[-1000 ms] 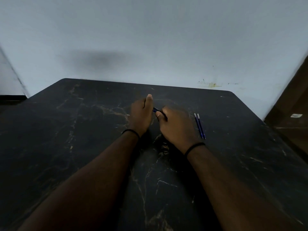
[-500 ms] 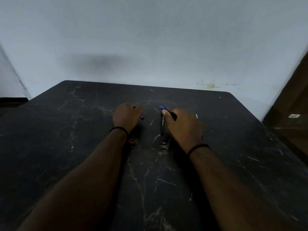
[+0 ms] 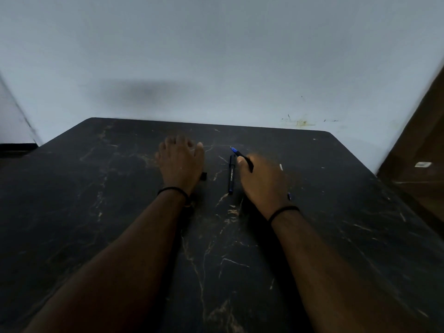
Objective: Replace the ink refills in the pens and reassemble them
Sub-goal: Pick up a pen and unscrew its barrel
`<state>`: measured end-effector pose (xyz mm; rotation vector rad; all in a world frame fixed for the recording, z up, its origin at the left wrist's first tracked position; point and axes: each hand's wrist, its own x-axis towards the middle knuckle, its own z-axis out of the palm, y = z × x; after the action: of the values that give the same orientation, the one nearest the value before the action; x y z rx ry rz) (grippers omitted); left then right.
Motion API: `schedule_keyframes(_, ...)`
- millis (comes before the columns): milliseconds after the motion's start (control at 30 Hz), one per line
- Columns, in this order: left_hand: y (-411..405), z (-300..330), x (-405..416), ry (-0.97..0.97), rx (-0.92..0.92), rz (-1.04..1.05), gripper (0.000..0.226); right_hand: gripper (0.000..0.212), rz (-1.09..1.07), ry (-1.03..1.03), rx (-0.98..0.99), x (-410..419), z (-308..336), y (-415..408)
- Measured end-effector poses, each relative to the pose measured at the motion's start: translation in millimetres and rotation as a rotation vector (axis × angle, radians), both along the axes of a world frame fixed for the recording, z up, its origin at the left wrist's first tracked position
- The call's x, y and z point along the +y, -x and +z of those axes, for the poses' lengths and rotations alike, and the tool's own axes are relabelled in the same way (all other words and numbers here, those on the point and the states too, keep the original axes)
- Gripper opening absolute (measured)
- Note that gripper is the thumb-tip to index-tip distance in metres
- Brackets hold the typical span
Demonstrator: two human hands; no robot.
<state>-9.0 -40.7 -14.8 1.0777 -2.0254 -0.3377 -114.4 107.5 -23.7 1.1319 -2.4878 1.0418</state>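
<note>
Fingers [image 3: 240, 161] of right hand [image 3: 262, 181] pinch blue-tipped pen part [image 3: 241, 156]; barrel [image 3: 231, 174] just left.

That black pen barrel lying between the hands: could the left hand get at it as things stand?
Probably yes. The left hand lies open on the table, and bare tabletop separates it from the pen barrel. The right hand, holding a blue-tipped pen part, sits just beyond.

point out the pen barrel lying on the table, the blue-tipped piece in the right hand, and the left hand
pen barrel [image 3: 231, 175]: head view, middle of the black tube, by its printed lettering.
blue-tipped piece [image 3: 236, 152]: head view, blue section just beyond the fingers.
left hand [image 3: 180, 162]: head view, back of the hand.
</note>
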Motion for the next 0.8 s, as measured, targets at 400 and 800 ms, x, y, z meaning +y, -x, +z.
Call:
schedule_keyframes(400, 11.0, 0.7, 33.7, -0.956, 0.692, -0.951, 0.024, 0.035, 0.351, 0.301, -0.553, -2.9, 8.5, -17.9)
schedule_keyframes(800, 6.6, -0.2, 17.2, -1.096, 0.705, -1.186, 0.028, 0.032, 0.677, 0.288, -1.331, 7.7, 17.8, -12.5)
